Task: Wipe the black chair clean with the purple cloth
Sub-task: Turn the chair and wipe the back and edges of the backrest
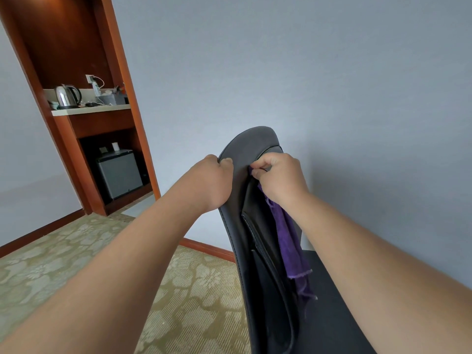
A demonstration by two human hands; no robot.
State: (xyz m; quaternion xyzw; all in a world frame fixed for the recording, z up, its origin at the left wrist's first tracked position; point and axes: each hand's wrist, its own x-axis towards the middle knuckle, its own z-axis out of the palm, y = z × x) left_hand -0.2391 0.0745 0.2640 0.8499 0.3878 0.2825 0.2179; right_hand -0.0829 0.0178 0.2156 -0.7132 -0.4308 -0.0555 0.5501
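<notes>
Head view: black chair (249,154), backrest seen edge-on, standing on patterned carpet (194,290) near a grey wall (332,85). Left hand (213,181) grips the backrest's left edge, fingers curled over it. Right hand (279,176) pinches the purple cloth (291,246) against the backrest's upper part; the cloth hangs down the chair.

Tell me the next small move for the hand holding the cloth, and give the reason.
Probably draw the right hand down the back of the black chair, pressing the purple cloth flat against it. That hand pinches the cloth near the chair's top, most of the cloth hangs loose below, and the left hand grips the chair's edge, which should steady it.
</notes>
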